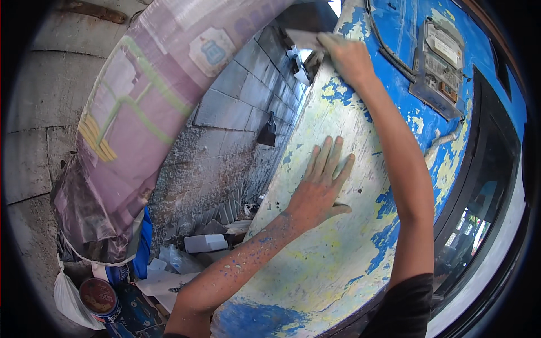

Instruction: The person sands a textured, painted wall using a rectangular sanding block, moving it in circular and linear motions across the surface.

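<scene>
Wall (360, 239): peeling, pale with blue patches
Left hand (318, 194): flat on the wall's middle, fingers a little spread, gripping nothing
Right hand (348, 59): closed round the tool (304, 39), at the wall's upper left edge
Tool: blurred, jutting left past the wall's edge
Banner (152, 101): left of the wall

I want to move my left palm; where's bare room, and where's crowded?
Bare peeling wall lies between your left hand and right forearm, and below that hand toward the blue patch. A hand might pass between the purple sheet and this wall. Lower left is crowded: tin, white bag, white block.
</scene>
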